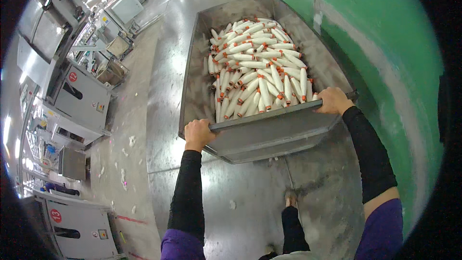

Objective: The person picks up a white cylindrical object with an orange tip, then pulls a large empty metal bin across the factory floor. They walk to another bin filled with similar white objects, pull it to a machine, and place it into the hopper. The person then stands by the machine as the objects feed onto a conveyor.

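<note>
Grey floor (240, 207): metal cart (269, 137), long axis pointing ahead, slightly left.

From here, piled white bobbins (254, 64) hide the grey bin (274, 139)'s bottom; the eight-o'clock cabinet (82, 245) is cut off.

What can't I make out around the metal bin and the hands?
All in the head view:
Whatever lies beneath the top layer of white bobbins: covered by that layer.
Underside of the metal bin: hidden by its walls.
Palms of the left hand and right hand: hidden by their backs.
Base of the lower-left grey cabinet: cut off at the picture's rim.
</note>
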### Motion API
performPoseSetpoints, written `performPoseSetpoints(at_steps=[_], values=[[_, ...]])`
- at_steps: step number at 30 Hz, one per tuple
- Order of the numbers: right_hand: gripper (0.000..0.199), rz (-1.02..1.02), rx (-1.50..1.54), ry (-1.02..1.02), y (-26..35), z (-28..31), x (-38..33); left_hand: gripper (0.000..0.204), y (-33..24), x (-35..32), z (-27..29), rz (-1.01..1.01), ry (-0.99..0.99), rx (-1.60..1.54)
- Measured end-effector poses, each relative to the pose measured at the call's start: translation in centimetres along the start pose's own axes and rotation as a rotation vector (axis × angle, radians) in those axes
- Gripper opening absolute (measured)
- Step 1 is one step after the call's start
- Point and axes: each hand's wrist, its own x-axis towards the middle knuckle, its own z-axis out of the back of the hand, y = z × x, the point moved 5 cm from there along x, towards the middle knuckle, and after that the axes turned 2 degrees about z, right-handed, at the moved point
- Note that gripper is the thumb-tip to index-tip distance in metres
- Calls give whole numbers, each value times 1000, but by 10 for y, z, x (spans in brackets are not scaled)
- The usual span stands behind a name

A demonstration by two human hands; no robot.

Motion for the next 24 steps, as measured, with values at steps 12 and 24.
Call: performPoseSetpoints(at_steps=[12,24], values=[[50,-44,-14,-73,48,20,41,59,62,9,53,-33,29,70],[51,-89,-29,27,100,73,86,54,125,51,90,-12,34,61]])
